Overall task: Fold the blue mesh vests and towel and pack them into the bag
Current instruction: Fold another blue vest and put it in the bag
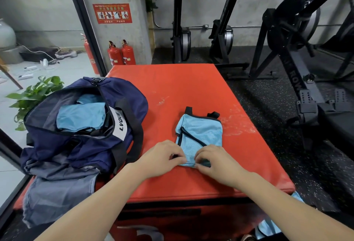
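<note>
Hands first: left hand (164, 154) and right hand (214, 161) pinch the near hem of 1 blue mesh vest (201, 133), lying on the red pad (182, 87). Probably light, limp, slippery; grip corners. Far left, navy bag (86, 125) gapes open.

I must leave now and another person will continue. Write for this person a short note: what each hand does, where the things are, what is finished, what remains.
Left hand and right hand: both pinch the near edge of the blue mesh vest, which lies partly folded on the red mat.
Bag: open, on the mat's left side, with folded blue pieces already inside.
More blue fabric hangs low on the right, below the mat's edge.
Done: some pieces packed.
Left: finish this fold, pack it, then deal with the fabric on the right. No towel can be told apart.
</note>
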Motion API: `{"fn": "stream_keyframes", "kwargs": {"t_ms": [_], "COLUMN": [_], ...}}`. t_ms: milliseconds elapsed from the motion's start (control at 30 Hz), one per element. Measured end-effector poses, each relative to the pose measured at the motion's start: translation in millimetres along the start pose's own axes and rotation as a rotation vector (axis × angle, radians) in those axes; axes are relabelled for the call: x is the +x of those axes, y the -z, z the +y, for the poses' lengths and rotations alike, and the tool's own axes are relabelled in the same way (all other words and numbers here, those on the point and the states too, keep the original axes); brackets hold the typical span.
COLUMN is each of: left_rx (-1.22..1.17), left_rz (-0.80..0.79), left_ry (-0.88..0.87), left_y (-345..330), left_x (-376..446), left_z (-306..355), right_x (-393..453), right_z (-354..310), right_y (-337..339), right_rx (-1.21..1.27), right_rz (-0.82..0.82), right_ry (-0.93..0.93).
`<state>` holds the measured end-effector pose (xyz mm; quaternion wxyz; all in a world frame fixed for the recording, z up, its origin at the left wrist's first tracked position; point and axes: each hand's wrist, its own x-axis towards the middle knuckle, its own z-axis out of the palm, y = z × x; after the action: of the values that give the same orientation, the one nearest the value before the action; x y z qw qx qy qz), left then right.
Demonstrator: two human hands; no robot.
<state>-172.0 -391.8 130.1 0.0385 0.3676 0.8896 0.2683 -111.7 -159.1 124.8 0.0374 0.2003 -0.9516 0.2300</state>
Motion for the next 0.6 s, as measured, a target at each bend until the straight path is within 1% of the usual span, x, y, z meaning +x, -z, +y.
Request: {"fn": "stream_keyframes", "kwargs": {"t_ms": [100,167,233,300,333,400,500,600], "left_rx": [0.039,0.073,0.084,0.055,0.037,0.004,-0.047,-0.178], "left_rz": [-0.025,0.011,0.106,0.188,0.202,0.193,0.208,0.296], "left_ry": [-0.004,-0.047,-0.094,-0.087,-0.079,-0.066,-0.019,0.026], "left_y": [0.6,-2.1,-5.6,-7.2,-6.0,-2.6,1.4,2.5], "left_x": [-0.3,0.3,2.5,6.8,8.4,10.4,9.6,10.4], "left_z": [0.3,1.6,1.5,2.0,4.0,10.2,22.6,35.3], "right_x": [1.8,0.6,-2.9,-6.3,-7.2,-7.2,-8.0,-6.6], "right_z": [-1.0,-2.6,-3.8,-3.3,-3.5,-0.7,8.1,13.4], "right_y": [-0.1,2.8,6.6,12.3,17.3,27.8,41.8,53.2], "right_rx": [0.152,0.217,0.145,-0.014,-0.070,-0.093,0.069,0.269], "right_rz": [0.035,0.064,0.056,0.001,-0.023,-0.020,0.079,0.131], "right_ry": [-0.061,-0.098,-0.112,-0.142,-0.171,-0.244,-0.335,-0.360]}}
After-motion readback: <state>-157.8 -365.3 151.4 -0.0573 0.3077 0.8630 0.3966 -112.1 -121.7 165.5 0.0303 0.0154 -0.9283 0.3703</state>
